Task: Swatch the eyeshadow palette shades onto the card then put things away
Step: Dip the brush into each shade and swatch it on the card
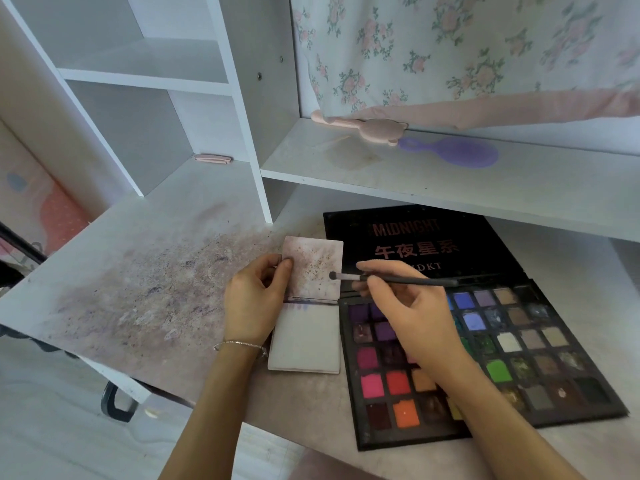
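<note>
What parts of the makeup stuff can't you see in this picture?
Head view, hidden or unclear:
- Several pans in the middle of the eyeshadow palette: covered by the right hand and forearm.
- Left edge of the card: behind the left hand fingers.
- Colour on the brush tip: too small to tell.
- Small lettering on the palette lid: partly hidden by the right hand's fingers.

White table (145, 271), top stained with purple-brown powder smudges. White cubby shelving (145, 74) at rear left, a long shelf (433, 178) to the right. Floral curtain (467, 53) with pink hem hangs behind shelf. Pale wood-look floor (52, 427) lower left. Soft daylight.
</note>
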`<action>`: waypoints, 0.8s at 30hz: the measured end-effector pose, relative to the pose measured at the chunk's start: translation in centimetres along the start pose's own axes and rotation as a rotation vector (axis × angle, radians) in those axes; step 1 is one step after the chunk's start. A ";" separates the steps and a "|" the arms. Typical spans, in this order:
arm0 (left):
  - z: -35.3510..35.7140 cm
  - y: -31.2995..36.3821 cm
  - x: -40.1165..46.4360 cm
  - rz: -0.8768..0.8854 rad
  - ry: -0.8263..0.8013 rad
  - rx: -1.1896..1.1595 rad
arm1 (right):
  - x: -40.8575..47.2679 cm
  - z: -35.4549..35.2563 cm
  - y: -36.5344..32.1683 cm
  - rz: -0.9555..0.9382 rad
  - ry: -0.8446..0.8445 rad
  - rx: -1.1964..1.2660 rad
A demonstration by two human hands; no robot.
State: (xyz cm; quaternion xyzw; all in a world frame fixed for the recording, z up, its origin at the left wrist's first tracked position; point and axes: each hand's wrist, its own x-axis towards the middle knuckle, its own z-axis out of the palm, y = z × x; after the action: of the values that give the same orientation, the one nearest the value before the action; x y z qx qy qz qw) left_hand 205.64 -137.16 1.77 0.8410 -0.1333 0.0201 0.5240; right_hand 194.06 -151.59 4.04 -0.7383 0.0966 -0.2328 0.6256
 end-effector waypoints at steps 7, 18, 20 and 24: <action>0.1 -0.2 0.1 0.001 0.004 0.017 | -1.2 -4.4 -0.6 -0.007 0.034 -0.151; 0.2 -0.3 0.1 0.042 0.016 0.037 | -2.2 -9.8 1.6 -0.030 0.261 -0.505; 0.2 -0.3 0.1 0.042 0.014 0.032 | -2.0 -9.7 1.7 -0.039 0.270 -0.512; 0.2 -0.3 0.1 0.048 0.011 0.019 | -1.9 -9.7 2.0 -0.014 0.242 -0.506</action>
State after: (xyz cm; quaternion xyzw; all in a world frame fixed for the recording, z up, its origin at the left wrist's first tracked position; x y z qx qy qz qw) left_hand 205.80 -137.26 1.39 0.8424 -0.1503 0.0383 0.5160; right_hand 188.17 -159.65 2.73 -0.8386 0.2205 -0.2920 0.4035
